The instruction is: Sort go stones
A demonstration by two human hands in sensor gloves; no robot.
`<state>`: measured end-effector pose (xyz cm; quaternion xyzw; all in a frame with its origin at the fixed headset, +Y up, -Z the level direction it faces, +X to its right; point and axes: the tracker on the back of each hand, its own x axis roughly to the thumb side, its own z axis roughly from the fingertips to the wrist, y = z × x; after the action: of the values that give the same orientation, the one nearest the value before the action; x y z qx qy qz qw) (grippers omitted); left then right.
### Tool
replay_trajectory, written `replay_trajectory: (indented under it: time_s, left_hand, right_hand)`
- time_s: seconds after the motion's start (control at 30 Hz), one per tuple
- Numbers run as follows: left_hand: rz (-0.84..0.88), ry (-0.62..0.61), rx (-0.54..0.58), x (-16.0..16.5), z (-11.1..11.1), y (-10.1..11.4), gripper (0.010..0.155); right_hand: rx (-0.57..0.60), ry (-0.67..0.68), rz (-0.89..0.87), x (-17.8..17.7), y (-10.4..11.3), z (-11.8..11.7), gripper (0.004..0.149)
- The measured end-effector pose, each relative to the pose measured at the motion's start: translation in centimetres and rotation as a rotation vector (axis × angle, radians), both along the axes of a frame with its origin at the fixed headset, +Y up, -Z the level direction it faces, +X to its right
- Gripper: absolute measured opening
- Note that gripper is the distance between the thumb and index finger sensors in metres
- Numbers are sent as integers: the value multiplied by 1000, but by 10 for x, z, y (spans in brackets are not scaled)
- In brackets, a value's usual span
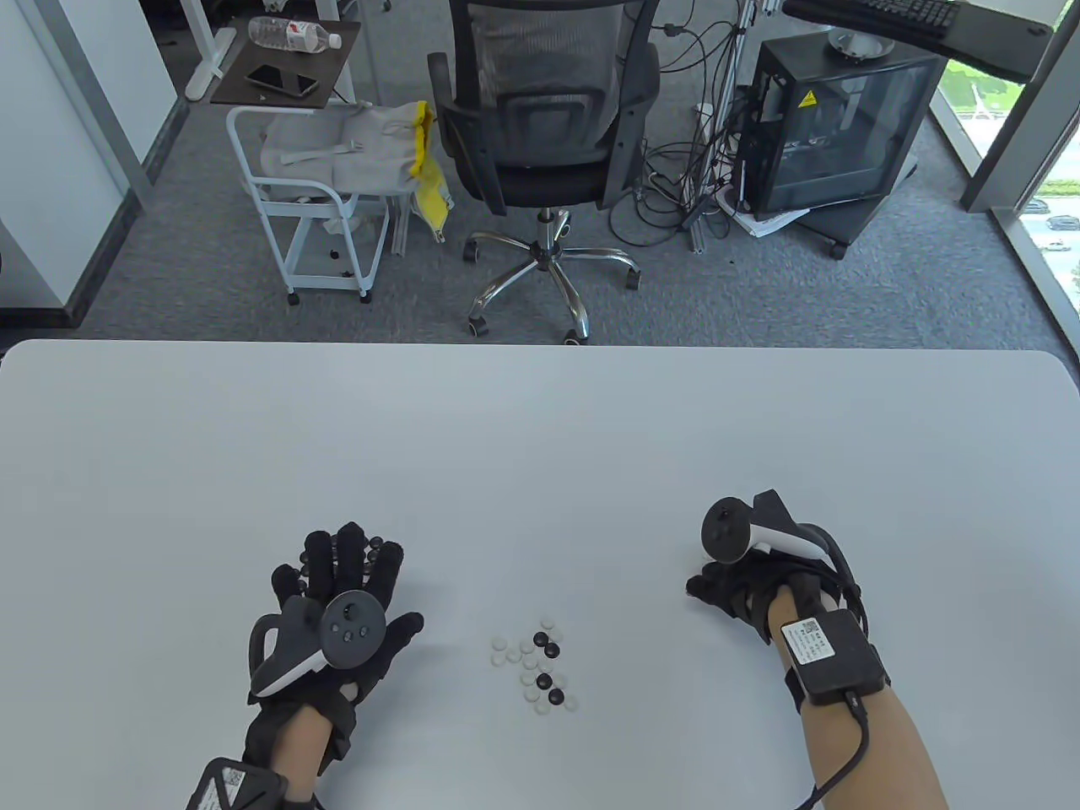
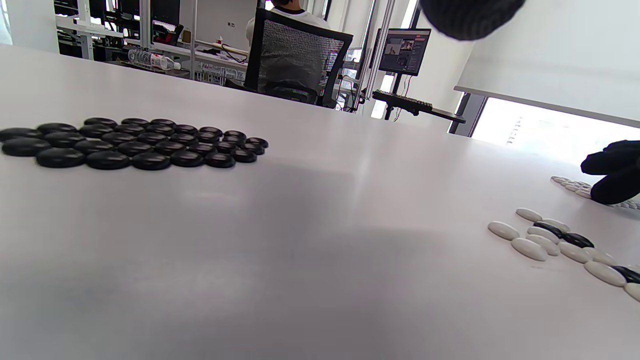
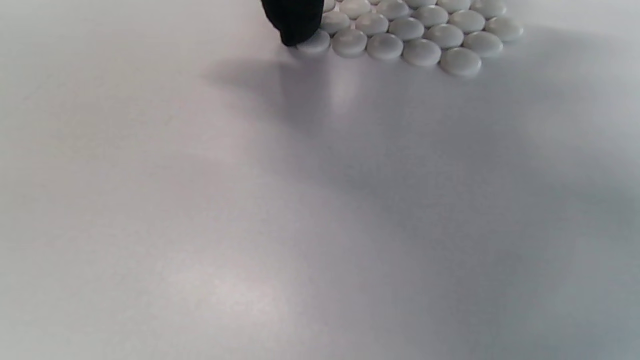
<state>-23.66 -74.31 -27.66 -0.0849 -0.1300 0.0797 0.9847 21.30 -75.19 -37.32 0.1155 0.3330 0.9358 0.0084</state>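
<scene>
My right hand (image 1: 742, 582), fingertip (image 3: 295, 27) pressing a white stone (image 3: 314, 42) into its cluster, needed light pressure; my left hand (image 1: 337, 607) lay spread flat, grasping nothing.

Beyond the table (image 1: 540, 422): office chair (image 1: 540, 126), white cart (image 1: 312, 211).

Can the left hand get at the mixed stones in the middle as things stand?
Probably yes. The left hand lies flat beside the mixed stones, with only bare table between them; the right hand is off on the far side.
</scene>
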Motion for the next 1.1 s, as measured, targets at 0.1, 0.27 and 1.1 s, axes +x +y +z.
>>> replay_trajectory:
  time_s: [0.1, 0.27, 1.1]
  left_hand:
    - [1, -1, -1, 0, 0, 0, 81]
    - [-2, -2, -11, 0, -1, -1, 81]
    - [27, 2, -16, -4, 0, -1, 81]
  right_hand:
    - [42, 9, -83, -8, 11, -1, 67]
    - [21, 86, -177, -41, 21, 2, 67]
    - [-54, 80, -185, -115, -9, -24, 69]
